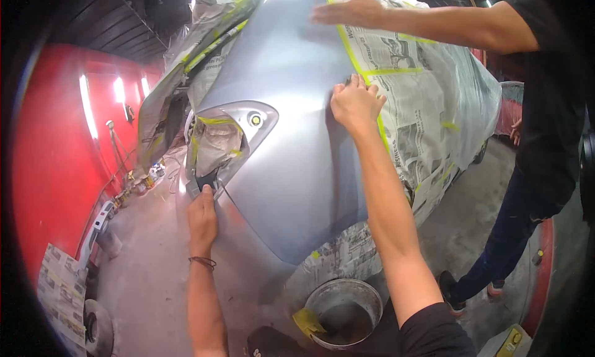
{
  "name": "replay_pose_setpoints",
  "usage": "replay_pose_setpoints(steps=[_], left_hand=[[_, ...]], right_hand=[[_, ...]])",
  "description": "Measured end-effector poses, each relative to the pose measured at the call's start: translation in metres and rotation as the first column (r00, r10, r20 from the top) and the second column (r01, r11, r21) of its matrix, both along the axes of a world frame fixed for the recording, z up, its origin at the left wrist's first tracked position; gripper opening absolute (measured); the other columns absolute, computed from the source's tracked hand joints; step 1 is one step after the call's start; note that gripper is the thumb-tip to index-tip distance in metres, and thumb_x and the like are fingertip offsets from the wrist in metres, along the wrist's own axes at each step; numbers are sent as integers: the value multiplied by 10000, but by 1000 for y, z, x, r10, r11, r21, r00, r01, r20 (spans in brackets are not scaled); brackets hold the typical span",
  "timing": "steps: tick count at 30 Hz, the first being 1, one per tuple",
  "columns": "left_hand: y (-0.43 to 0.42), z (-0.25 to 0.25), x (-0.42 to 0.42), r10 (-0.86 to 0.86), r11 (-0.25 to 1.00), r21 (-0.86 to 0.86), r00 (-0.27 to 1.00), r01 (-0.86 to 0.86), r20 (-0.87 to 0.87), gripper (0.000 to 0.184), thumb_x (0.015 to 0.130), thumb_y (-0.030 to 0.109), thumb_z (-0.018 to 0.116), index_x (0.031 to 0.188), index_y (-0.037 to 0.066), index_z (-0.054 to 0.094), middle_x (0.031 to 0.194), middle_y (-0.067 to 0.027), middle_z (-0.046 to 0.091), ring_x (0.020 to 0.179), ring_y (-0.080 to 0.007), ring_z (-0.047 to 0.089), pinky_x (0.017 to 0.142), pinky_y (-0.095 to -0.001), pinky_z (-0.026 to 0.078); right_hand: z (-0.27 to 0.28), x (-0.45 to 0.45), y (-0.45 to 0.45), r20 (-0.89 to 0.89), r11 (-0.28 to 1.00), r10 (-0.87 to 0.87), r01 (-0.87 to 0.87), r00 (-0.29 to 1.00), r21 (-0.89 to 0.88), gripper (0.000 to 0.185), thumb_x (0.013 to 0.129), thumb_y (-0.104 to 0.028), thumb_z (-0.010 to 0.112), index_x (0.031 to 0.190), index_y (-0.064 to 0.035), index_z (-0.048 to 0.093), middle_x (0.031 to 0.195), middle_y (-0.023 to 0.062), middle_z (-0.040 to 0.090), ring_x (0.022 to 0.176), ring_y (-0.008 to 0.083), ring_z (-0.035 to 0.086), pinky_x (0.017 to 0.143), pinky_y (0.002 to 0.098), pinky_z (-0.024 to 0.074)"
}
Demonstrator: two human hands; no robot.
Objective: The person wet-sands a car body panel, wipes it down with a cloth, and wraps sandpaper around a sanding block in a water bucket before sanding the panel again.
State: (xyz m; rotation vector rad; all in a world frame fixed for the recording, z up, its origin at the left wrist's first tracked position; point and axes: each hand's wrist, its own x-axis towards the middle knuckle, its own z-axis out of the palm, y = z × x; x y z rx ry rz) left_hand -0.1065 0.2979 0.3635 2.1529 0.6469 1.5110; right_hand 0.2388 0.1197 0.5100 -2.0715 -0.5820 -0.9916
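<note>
A silver-grey car body panel (291, 152) fills the middle of the view. My left hand (202, 217) is closed at the lower corner of the lamp opening (268, 118), by a small dark flat piece (206, 181) at the fingertips. My right hand (358, 103) presses bent fingers on the panel's right side, beside the yellow-green tape edge (383, 131). A dark bit shows under those fingertips, too small to name. Masking newspaper (412, 115) covers the car right of the tape. Crumpled masking (217, 149) fills the lamp opening.
Another person's hand (350, 11) reaches over the panel top; that person (539, 134) stands at right. A bucket (372, 295) with a yellow sheet (308, 323) over its rim sits below. A tyre (98, 326) and a red wall (56, 146) are at left.
</note>
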Motion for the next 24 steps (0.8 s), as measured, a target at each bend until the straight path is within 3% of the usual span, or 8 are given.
replay_pose_setpoints(steps=[3,6,9,12,15,18,21,24], left_hand=[[8,-4,-1,-3,999,-43,1000,2,-25,624,1159,449,437,971,-92,683,857,-201,698,811,-256,606,792,-413,489],[12,-7,2,13,1000,2,1000,-13,-12,646,1159,467,416,976,-89,687,865,-207,705,820,-275,628,799,-420,495],[6,-4,2,27,999,-29,999,-28,-26,666,1160,480,397,985,-90,692,887,-219,715,847,-291,651,813,-421,498],[3,-2,2,23,1000,-11,1000,-23,-20,670,1157,487,402,1002,-93,700,891,-224,716,857,-290,650,822,-414,498],[7,-4,1,36,999,-29,998,-37,-51,671,1154,493,410,1016,-92,709,888,-220,719,865,-287,651,833,-409,496],[11,-9,8,52,999,-11,998,-51,39,670,1154,492,411,1011,-92,708,858,-208,705,842,-275,629,829,-405,491],[5,-5,7,78,997,5,997,-78,15,671,1158,487,402,998,-92,702,842,-195,692,834,-270,616,828,-405,487],[2,-2,6,54,999,0,999,-54,7,670,1160,483,399,991,-92,699,829,-185,682,818,-260,601,812,-402,483]], right_hand=[[-4,-8,-9,-67,999,43,-44,997,-20,661,1026,-385,488,1541,29,488,1579,192,538,1421,400,487,1213,624,292],[-32,-6,-8,86,1000,-14,15,996,-12,648,1066,-396,425,1552,26,495,1613,193,512,1399,437,504,1167,625,370],[-54,1,5,209,996,-58,42,976,79,626,1057,-369,465,1518,51,517,1575,236,533,1360,449,529,1135,599,419],[-16,-11,0,108,999,46,-44,993,-20,621,1046,-360,493,1495,68,528,1547,252,552,1342,459,541,1126,579,436],[-18,-2,17,212,994,5,-28,977,106,621,1018,-365,531,1440,89,573,1499,256,578,1286,469,556,1133,572,405],[-49,2,19,453,971,-116,5,884,239,625,1019,-371,534,1415,110,584,1466,261,599,1266,460,559,1124,558,412],[-19,-3,23,263,994,-30,2,964,105,645,1026,-378,527,1453,104,554,1509,247,571,1345,444,517,1148,555,385],[25,11,38,122,996,58,-65,991,53,636,1059,-408,467,1507,37,539,1560,228,553,1378,460,525,1175,578,384]])
